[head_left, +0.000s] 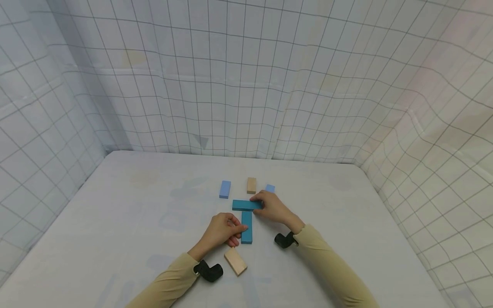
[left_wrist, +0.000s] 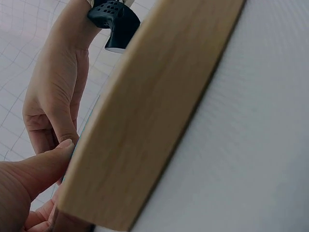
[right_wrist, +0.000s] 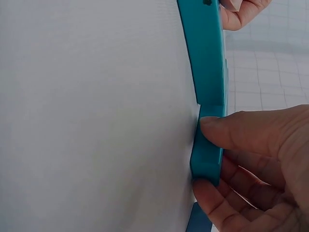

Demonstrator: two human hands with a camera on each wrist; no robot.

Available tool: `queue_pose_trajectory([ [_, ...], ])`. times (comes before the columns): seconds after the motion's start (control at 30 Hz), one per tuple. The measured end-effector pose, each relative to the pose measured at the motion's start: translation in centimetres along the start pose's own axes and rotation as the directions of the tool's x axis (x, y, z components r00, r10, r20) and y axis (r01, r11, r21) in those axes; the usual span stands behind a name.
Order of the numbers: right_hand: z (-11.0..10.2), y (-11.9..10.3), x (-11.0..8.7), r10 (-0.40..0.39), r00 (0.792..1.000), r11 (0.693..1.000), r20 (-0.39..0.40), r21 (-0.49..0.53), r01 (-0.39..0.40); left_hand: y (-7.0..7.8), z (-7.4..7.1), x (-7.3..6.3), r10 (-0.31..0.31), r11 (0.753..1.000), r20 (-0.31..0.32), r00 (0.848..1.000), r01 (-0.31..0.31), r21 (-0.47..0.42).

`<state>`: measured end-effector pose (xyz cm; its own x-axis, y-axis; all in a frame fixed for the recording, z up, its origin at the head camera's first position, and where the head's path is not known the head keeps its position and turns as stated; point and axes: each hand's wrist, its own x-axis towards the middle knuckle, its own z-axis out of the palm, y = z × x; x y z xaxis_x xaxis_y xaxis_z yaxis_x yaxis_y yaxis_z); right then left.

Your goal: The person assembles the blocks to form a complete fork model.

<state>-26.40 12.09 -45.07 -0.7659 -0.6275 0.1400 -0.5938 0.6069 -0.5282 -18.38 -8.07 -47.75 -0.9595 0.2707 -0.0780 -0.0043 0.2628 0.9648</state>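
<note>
Two teal blocks lie on the white table in a T shape. My right hand [head_left: 271, 206] pinches the right end of the crosswise teal block [head_left: 241, 205], its thumb on the near face and fingers on the far side. The other teal block [head_left: 247, 237] runs toward me from the middle of the crosswise one, end against its near side. My left hand [head_left: 224, 229] is at this block's left side, thumb resting over its top and the other fingers loosely bent beside it. A plain wooden block [left_wrist: 145, 106] lies close to the left wrist, large in that view.
Beyond the teal pieces stand a light blue block [head_left: 225, 189], a wooden block [head_left: 251, 185] and another light blue block [head_left: 270, 188], partly hidden behind the right hand. White grid-patterned cloth [head_left: 246, 85] encloses the table's back and sides. Each wrist wears a black camera.
</note>
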Motion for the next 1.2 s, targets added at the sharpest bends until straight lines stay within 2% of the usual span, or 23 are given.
queue_pose_trajectory([
  [1.2, -0.14, 0.52, 0.05, -0.010, 0.999, 1.000, 0.032, 0.026, 0.009, -0.09, 0.09, 0.74, -0.007, 1.000, -0.018, 1.000, 0.007, -0.011],
])
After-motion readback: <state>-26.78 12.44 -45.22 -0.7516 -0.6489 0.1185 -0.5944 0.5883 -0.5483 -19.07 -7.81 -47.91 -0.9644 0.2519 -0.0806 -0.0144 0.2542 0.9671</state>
